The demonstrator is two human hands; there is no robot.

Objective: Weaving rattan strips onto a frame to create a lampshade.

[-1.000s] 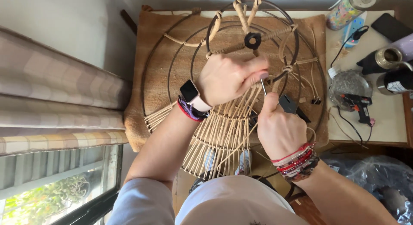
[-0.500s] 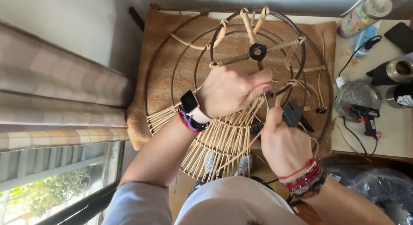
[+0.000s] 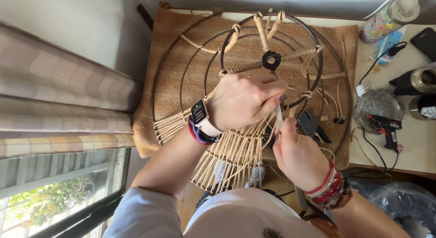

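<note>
Wire frame [image 3: 181,79] of nested dark rings lies flat on a brown mat [image 3: 159,42] on the surface, and both hands are right over its lower half. Left hand [image 3: 243,101], watch on the wrist, is curled shut, pinching pale cord [image 3: 236,151] near the middle rings. Right hand [image 3: 297,156] is closed round a thin light strip [image 3: 279,120], held upright just below the left fingertips. How far along? One wedge at the bottom is laced with cord strands, and a few spokes near the black hub [image 3: 271,60] are wrapped; the upper and side rings look bare, so most of the lacing seems left. A glue gun [image 3: 386,126] sits off to the right.
</note>
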